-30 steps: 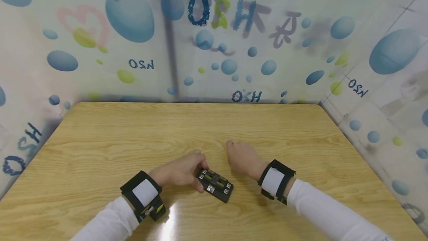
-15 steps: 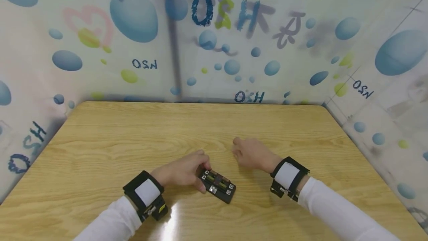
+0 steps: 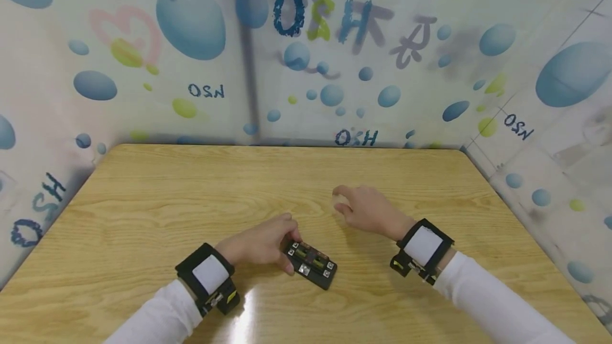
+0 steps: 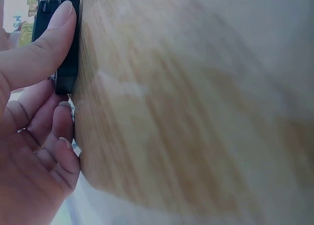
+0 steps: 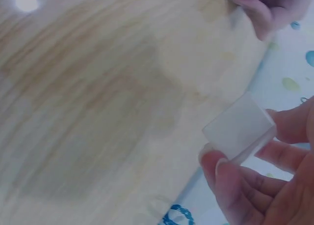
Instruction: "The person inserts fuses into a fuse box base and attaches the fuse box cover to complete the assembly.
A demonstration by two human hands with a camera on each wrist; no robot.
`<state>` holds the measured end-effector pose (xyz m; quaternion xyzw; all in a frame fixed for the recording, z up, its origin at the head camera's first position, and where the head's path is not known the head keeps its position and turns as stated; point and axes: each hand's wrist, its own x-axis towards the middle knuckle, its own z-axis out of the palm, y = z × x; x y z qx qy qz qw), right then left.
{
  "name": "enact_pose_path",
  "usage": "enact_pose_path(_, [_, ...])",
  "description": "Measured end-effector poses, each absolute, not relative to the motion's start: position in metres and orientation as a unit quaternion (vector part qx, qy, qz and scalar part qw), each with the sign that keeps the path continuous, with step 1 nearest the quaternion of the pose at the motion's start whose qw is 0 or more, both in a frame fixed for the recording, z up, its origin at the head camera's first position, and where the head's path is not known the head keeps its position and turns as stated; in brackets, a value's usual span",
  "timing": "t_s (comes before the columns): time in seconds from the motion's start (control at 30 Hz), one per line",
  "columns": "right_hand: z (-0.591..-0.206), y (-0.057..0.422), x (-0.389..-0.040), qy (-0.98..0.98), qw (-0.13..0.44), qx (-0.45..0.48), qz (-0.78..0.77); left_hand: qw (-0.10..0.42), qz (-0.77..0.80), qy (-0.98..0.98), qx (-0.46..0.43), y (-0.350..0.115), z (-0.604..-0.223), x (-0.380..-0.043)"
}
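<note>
My left hand (image 3: 262,240) grips one end of a black fuse block (image 3: 313,275) that lies slanted at the front middle of the table. Silver terminals and yellowish pieces show on the block's top. In the left wrist view the thumb (image 4: 51,43) lies along the block's side, and the other fingers bend in under its end. Farther back and to the right, my right hand (image 3: 370,211) pinches a small translucent boxy plastic cover (image 5: 239,129) between thumb and fingertips. The right wrist view shows this cover held above the wooden tabletop, apart from the block.
The wooden table (image 3: 191,185) ends at a back wall sheet (image 3: 229,110) printed with blue and green drops. A similar sheet runs down either side. Each wrist wears a black strap (image 3: 425,248) with a camera.
My right hand has moved to the right and away from me, and its thumb and forefinger now show apart around the cover. My left hand and the fuse block stay where they were.
</note>
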<state>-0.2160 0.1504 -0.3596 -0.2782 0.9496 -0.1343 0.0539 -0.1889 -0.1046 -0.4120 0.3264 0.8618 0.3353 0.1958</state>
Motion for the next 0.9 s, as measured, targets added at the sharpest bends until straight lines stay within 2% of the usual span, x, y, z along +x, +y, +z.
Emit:
enact_pose_path(0.37, [-0.333,0.145,-0.213,0.942,0.048,-0.293,-0.157,0.189,0.329,0.865,0.327,-0.104,-0.411,-0.189])
enact_pose_path(0.9, [-0.32,0.141,-0.212,0.934,0.029,-0.31,-0.174,0.193,0.335,0.862,0.328,-0.105,-0.41,-0.189])
